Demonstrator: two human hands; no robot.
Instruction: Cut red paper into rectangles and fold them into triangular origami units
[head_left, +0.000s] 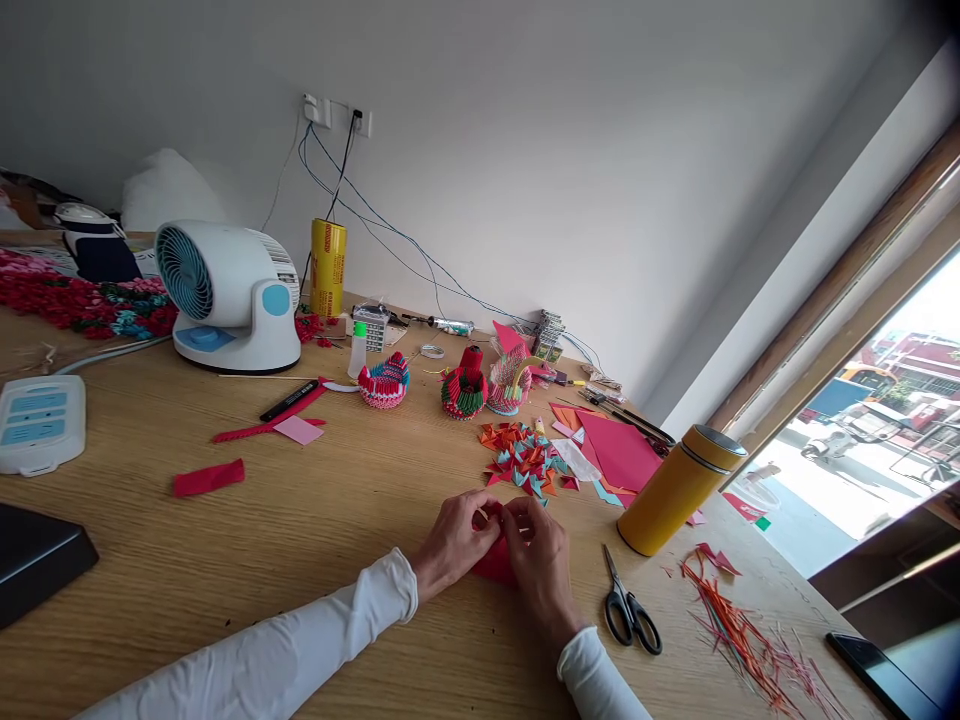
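Both of my hands meet over the table, pinching a red sheet of paper (pixel 495 563). My left hand (pixel 459 538) has thumb and fingers closed at the paper's upper edge. Right beside it, my right hand (pixel 538 550) grips the same paper; part of the sheet is hidden behind the fingers. Just beyond lies a heap of folded paper pieces (pixel 525 455) in orange, red and light blue. Black-handled scissors (pixel 626 610) rest to the right of my right hand. A strip of red paper (pixel 208 478) lies off to the left.
A yellow flask (pixel 679 490) stands at the right, near thin paper strips (pixel 739 625) and a phone (pixel 889 675). Red paper sheets (pixel 619 450) lie behind it. Woven paper baskets (pixel 463 390), a glue bottle (pixel 358 352), a box cutter (pixel 289 400) and a white fan (pixel 236 295) stand or lie farther back.
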